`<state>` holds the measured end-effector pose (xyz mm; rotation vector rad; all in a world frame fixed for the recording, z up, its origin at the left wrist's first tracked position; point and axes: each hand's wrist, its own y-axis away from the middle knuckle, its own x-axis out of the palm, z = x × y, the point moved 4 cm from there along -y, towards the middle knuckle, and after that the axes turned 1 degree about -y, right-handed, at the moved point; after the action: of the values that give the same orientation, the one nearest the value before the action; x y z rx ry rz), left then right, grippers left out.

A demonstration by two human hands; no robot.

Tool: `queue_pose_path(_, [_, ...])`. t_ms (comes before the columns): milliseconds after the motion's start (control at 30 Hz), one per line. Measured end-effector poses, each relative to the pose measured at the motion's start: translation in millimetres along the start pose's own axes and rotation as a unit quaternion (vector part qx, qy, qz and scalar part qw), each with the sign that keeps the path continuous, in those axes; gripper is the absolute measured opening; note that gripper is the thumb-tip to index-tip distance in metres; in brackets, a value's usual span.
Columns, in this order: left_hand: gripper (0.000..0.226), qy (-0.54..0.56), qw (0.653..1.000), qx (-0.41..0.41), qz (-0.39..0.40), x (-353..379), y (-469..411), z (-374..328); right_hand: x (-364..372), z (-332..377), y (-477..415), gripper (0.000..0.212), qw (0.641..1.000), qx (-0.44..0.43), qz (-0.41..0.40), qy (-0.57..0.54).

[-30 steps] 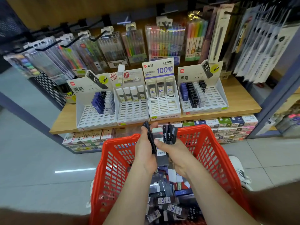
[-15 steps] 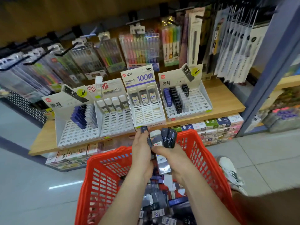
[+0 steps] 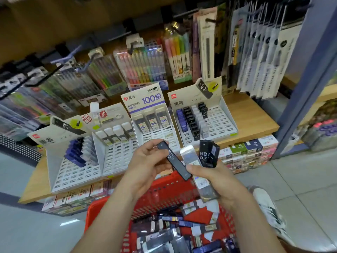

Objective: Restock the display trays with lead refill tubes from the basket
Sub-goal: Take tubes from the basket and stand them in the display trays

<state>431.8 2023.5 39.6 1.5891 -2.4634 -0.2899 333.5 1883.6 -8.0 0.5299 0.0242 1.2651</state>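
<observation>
Tubes fill both my hands. My left hand [image 3: 145, 161] pinches one black tube [image 3: 176, 162] between thumb and fingers, and the tube sits on a slant. Its low end is near my right thumb, but I cannot tell if they touch. My right hand [image 3: 218, 181] is curled round a small bunch [image 3: 207, 155] of black tubes marked HB 0.7, plus a clear one [image 3: 190, 157] (its low end pokes out past my palm).

Both hands are up over the red basket [image 3: 164, 194], which has many loose tubes [image 3: 164, 234] lying in it. The trays [image 3: 116, 161] stand side by side on the wooden shelf [image 3: 253, 117], just past my hands. The right tray [image 3: 220, 125] has blue, black and clear tubes in rows at the back, with bare slots in front.

I think the bunch is the big worry. I hold it with only one hand, and the tubes look smooth. If I loosen my grip to pick one out, the rest could slide. My right hand sits near the basket's edge, so a dropped tube might land on the floor [image 3: 291, 179].

The standing rows are packed close too. A bump from my hand could tip them over. I might also put a tube in the wrong tray, since the black ones look so alike.
</observation>
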Motion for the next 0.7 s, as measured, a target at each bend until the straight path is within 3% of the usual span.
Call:
queue_pose_path(100, [0.019,-0.006,0.998,0.039,-0.044,1.5,-19.4,-19.7,-14.0,13.2,-6.2,0.046,1.000,-0.020,0.003,0.005])
queue_pose_path(233, [0.017,-0.070,0.990,0.103,-0.063,19.1,-47.2,-45.5,-33.1,27.0,-27.7,0.027,0.988,-0.006,-0.065,-0.137])
queue_pose_path(367, [0.015,-0.140,0.974,0.161,-0.075,47.6,-76.2,-62.8,-56.5,34.1,-44.8,0.016,0.941,-0.003,-0.140,-0.307])
queue_pose_path(467, [0.011,-0.222,0.947,0.206,-0.108,58.4,-98.6,-71.9,-71.8,28.1,-44.9,0.015,0.912,-0.015,-0.172,-0.373])
queue_pose_path(567, [0.009,-0.270,0.922,0.234,-0.150,48.8,-107.3,-77.7,-70.9,16.8,-40.2,0.015,0.898,-0.006,-0.153,-0.412])
queue_pose_path(700, [0.017,-0.337,0.903,0.225,-0.142,13.0,-90.4,-74.0,-46.0,8.4,-43.1,0.020,0.924,0.015,-0.084,-0.372])
